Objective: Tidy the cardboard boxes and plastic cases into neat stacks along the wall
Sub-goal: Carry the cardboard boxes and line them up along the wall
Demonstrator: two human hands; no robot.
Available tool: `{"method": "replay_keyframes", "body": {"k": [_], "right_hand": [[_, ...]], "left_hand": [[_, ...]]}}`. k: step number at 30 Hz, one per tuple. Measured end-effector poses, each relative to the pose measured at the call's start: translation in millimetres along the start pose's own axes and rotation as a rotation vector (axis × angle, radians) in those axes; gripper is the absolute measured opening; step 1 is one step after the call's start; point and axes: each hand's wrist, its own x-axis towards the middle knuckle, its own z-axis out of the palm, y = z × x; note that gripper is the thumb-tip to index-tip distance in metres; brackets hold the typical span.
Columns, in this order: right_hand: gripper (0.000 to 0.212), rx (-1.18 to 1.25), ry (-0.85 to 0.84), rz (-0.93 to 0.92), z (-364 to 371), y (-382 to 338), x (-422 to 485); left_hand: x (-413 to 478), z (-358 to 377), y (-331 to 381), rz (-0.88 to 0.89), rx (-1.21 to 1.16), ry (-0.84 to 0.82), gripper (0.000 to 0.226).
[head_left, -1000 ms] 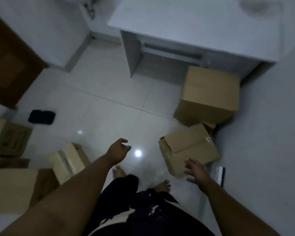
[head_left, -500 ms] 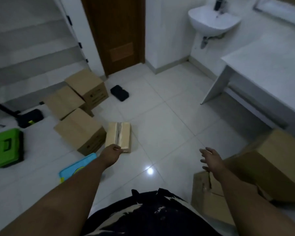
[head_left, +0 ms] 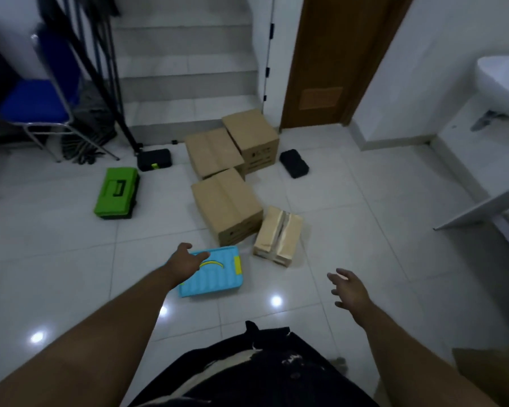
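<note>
Three closed cardboard boxes lie on the white floor: one by the stairs [head_left: 252, 139], one beside it [head_left: 212, 152] and a nearer one [head_left: 227, 205]. A small taped box [head_left: 278, 235] lies on its side to their right. A light blue plastic case [head_left: 215, 274] lies flat in front of me. A green case [head_left: 116, 192] and two black cases [head_left: 154, 159] [head_left: 294, 163] sit further off. My left hand [head_left: 187, 262] hovers over the blue case's left edge, fingers relaxed, holding nothing. My right hand [head_left: 350, 289] is held out open over bare floor.
Stairs [head_left: 188, 69] rise at the back beside a brown door [head_left: 329, 60]. A blue chair [head_left: 39, 98] and tripod legs stand at the left. A sink [head_left: 503, 80] and a white table edge [head_left: 479, 207] are at the right. Another cardboard box corner [head_left: 488, 368] shows at lower right.
My view has swung left from the boxes by the table to the scattered boxes and cases near the stairs. Both hands stay empty; the left one now hangs over the blue case.
</note>
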Motion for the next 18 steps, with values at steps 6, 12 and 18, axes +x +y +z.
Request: {"method": "replay_keyframes", "body": {"k": [6,12,18], "right_hand": [[0.041,-0.123,-0.054,-0.068,45.0,-63.4,12.2],[0.040,-0.166,-0.055,-0.045,70.6,-105.1,56.7],[0.041,-0.132,-0.035,0.048,101.1,-151.2,114.3]], "left_hand": [[19.4,-33.5,-10.4,-0.050,-0.152,0.058,0.065],[59.4,-34.2,20.3,-0.070,-0.327,0.000,0.057],[112.0,-63.6,65.5,-0.074,-0.320,-0.021,0.059]]}}
